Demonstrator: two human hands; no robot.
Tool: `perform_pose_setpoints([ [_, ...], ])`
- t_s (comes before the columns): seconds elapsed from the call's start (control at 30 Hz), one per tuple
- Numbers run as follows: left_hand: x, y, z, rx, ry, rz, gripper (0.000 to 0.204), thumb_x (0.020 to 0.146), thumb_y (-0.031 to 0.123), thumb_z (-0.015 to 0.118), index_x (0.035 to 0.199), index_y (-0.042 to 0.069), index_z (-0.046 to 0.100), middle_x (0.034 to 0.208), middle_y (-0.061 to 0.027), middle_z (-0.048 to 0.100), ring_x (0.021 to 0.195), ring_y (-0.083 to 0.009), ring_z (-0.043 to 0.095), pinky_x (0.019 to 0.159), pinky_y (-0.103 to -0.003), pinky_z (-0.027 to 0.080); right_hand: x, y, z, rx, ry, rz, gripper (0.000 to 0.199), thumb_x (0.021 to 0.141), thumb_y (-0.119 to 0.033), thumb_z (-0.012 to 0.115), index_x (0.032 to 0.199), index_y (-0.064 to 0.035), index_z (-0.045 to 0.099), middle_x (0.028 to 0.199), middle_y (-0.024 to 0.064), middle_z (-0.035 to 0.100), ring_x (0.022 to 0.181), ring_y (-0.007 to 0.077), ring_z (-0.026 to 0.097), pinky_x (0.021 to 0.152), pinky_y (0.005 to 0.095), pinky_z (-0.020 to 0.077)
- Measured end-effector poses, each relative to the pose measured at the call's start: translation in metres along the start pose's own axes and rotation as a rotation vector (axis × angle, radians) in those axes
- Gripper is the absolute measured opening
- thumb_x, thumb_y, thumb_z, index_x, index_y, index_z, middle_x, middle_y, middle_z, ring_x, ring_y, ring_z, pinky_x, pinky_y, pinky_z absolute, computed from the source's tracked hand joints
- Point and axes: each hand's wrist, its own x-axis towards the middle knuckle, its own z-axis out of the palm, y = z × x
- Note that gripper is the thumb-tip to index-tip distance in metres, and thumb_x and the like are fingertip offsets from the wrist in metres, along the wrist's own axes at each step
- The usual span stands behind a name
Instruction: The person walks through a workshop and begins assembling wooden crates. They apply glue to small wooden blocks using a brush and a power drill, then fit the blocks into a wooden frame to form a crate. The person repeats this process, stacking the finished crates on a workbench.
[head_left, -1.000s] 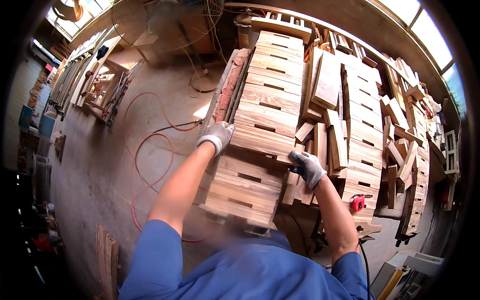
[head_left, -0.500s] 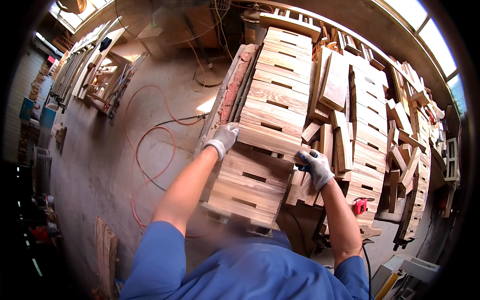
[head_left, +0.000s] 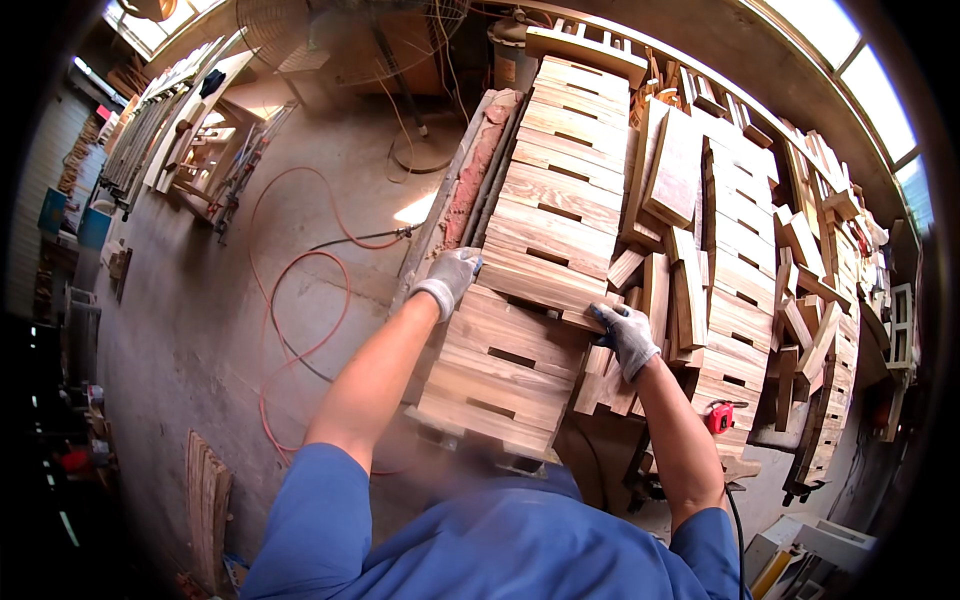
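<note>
Gripping the near edge of a slatted wooden panel (head_left: 555,215), both gloved hands close on its two lower corners: the left hand (head_left: 452,280) wraps the left corner with fingers curled over the edge, and the right hand (head_left: 625,335) clamps the right corner from below. That panel lies tilted over a second slatted panel (head_left: 500,370), whose near edge juts out toward the person's blue shirt. Left of the two panels a reddish board (head_left: 478,170) stands on its long edge, touching the stack. Beyond it the concrete floor (head_left: 200,330) gives the only wide open room, crossed by one looping red hose (head_left: 300,290). To the right there is little free space: loose short wood blocks (head_left: 680,290) crowd just beside the right hand, too many and too overlapped to count, and further slatted stacks (head_left: 740,230) run along behind them. One small red tool (head_left: 718,417) sits low near the right forearm.
</note>
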Motion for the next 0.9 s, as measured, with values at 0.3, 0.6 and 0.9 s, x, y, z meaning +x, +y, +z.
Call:
perform_pose_setpoints([
  [0.3, -0.002, -0.023, -0.003, -0.134, 0.154, -0.01, 0.033, 0.102, 0.014, 0.068, 0.13, -0.003, 0.072, 0.124, -0.0118, 0.078, 0.111, -0.0165, 0.071, 0.1, -0.028, 0.052, -0.018, -0.04, 0.025, -0.533, -0.039, -0.079, 0.048, 0.097, -0.046, 0.078, 0.097, 0.0026, 0.076, 0.085, 0.0076, 0.07, 0.074, 0.0132, 0.063, 0.066, 0.0331, 0.0567],
  [0.6, -0.011, -0.026, 0.004, -0.269, 0.136, 0.028, 0.03, 0.102, 0.006, 0.069, 0.131, -0.001, 0.072, 0.117, -0.0043, 0.076, 0.098, -0.0113, 0.069, 0.09, -0.025, 0.055, -0.006, -0.027, 0.032, -1.214, 0.071, -0.052, 0.06, 0.098, -0.061, 0.065, 0.099, -0.0036, 0.081, 0.107, 0.0229, 0.077, 0.105, 0.0397, 0.074, 0.096, 0.0483, 0.0558],
  [0.9, -0.028, -0.009, 0.01, -0.189, 0.186, 0.052, 0.03, 0.104, 0.006, 0.066, 0.132, -0.002, 0.072, 0.121, -0.0056, 0.076, 0.103, -0.0119, 0.068, 0.094, -0.025, 0.053, -0.011, -0.004, 0.022, -1.029, 0.13, -0.181, 0.045, 0.101, -0.047, 0.064, 0.1, -0.0047, 0.081, 0.103, 0.0252, 0.076, 0.104, 0.0423, 0.072, 0.095, 0.0488, 0.0551],
])
